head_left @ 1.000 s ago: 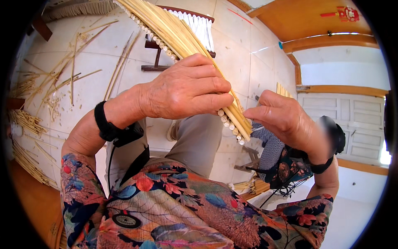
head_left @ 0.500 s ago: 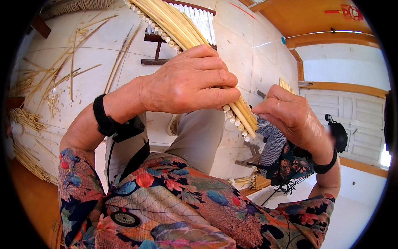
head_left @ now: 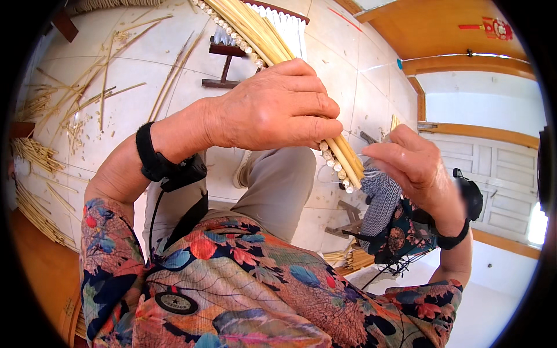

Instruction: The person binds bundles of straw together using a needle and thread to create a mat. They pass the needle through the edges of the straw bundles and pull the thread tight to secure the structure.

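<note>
My left hand point(head_left: 275, 110) is closed around a long bundle of pale straw stalks point(head_left: 249, 26), which slants from the top of the view down to the right. A row of round cut stalk ends lines the bundle's lower left edge. Its short end point(head_left: 347, 165) pokes out below my fingers. Just right of that end is my right hand point(head_left: 409, 159), its thumb and forefinger pinched together. A faint thin line shows by those fingertips; what they hold is too fine to make out.
Loose stalks point(head_left: 104, 87) and broken bits litter the tiled floor at left, with stacked stalks point(head_left: 38, 211) nearer. A small dark wooden stool point(head_left: 223, 66) stands ahead. Another person in dark floral clothing point(head_left: 400, 232) sits at right, near a wooden piece point(head_left: 351, 217).
My right hand has drawn slightly up and away from the bundle's short end. My left hand and the bundle have shifted a little to the right in view.
</note>
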The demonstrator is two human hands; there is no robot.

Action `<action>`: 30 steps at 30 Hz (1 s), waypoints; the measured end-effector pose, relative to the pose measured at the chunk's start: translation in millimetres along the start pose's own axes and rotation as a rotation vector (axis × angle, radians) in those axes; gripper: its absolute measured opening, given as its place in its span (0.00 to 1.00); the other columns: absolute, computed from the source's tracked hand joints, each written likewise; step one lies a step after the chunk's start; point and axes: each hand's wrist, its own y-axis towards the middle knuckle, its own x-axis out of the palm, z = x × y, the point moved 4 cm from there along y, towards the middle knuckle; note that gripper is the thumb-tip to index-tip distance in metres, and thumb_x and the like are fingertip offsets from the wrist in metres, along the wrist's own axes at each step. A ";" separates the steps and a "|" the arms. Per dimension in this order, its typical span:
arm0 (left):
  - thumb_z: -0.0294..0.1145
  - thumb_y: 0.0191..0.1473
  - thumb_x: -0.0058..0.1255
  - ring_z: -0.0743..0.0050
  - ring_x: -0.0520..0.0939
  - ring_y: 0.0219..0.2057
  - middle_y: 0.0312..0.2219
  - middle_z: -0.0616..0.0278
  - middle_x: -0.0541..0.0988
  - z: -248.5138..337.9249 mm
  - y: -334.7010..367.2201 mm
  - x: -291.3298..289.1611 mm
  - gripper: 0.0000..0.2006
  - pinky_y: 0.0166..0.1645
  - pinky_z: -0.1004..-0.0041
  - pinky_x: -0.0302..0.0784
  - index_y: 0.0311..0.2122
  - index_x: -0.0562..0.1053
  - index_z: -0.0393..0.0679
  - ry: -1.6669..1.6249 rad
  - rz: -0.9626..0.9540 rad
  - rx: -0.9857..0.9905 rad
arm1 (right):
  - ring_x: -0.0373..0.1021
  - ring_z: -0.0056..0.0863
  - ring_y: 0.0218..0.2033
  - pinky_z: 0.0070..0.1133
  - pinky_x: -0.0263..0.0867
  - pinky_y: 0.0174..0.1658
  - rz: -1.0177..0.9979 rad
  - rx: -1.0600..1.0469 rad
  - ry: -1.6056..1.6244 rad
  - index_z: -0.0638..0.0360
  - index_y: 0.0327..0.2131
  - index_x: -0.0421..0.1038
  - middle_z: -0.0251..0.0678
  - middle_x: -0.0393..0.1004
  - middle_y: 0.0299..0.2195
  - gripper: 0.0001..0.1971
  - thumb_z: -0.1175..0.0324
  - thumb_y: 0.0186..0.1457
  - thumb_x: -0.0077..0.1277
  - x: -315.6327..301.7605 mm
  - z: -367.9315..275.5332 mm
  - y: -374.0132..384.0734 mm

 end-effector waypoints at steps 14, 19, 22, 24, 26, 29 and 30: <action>0.33 0.48 0.58 0.65 0.79 0.34 0.36 0.59 0.79 5.3 -2.7 7.7 0.15 0.41 0.65 0.72 0.42 0.73 0.43 0.011 0.009 0.012 | 0.70 0.37 0.24 0.28 0.66 0.26 -0.027 0.014 -0.160 0.50 0.43 0.72 0.34 0.66 0.21 0.19 0.81 0.45 0.53 1.4 1.4 -13.4; 0.33 0.48 0.58 0.65 0.79 0.33 0.36 0.59 0.79 7.5 -2.5 6.4 0.15 0.41 0.66 0.72 0.42 0.73 0.43 0.013 0.018 0.007 | 0.70 0.35 0.23 0.28 0.66 0.25 -0.047 -0.037 -0.231 0.50 0.43 0.71 0.33 0.66 0.21 0.19 0.80 0.45 0.53 1.5 -0.7 -10.2; 0.32 0.47 0.58 0.65 0.79 0.34 0.36 0.59 0.79 8.0 -2.9 7.0 0.15 0.41 0.66 0.72 0.42 0.73 0.43 0.020 0.008 0.007 | 0.70 0.34 0.23 0.27 0.66 0.24 -0.078 -0.055 -0.257 0.50 0.43 0.71 0.33 0.66 0.21 0.19 0.79 0.45 0.53 3.8 -5.8 -5.6; 0.31 0.47 0.58 0.65 0.79 0.34 0.36 0.59 0.79 8.9 -2.4 7.9 0.15 0.41 0.66 0.72 0.42 0.74 0.43 0.003 -0.007 0.012 | 0.70 0.33 0.23 0.27 0.66 0.24 -0.101 -0.059 -0.272 0.50 0.43 0.71 0.33 0.66 0.22 0.19 0.79 0.44 0.53 5.9 -7.4 -4.4; 0.31 0.47 0.57 0.64 0.79 0.34 0.36 0.59 0.79 8.0 -0.9 8.8 0.15 0.41 0.66 0.72 0.41 0.74 0.42 0.006 0.008 0.012 | 0.70 0.33 0.23 0.27 0.66 0.24 -0.085 -0.060 -0.268 0.50 0.43 0.71 0.32 0.66 0.22 0.19 0.78 0.44 0.54 7.2 -7.0 -5.2; 0.30 0.46 0.57 0.64 0.79 0.34 0.36 0.59 0.79 8.2 -0.7 9.0 0.15 0.40 0.66 0.72 0.41 0.74 0.42 0.002 0.013 0.010 | 0.70 0.32 0.24 0.27 0.66 0.24 -0.090 -0.065 -0.299 0.50 0.43 0.70 0.32 0.65 0.22 0.19 0.78 0.45 0.53 6.2 -6.9 -3.6; 0.29 0.45 0.57 0.65 0.79 0.34 0.35 0.59 0.79 8.4 -0.8 9.4 0.15 0.40 0.66 0.71 0.41 0.74 0.42 -0.005 0.003 0.010 | 0.70 0.32 0.24 0.27 0.66 0.24 -0.090 -0.064 -0.297 0.50 0.43 0.70 0.32 0.65 0.22 0.19 0.78 0.45 0.53 6.3 -7.1 -3.5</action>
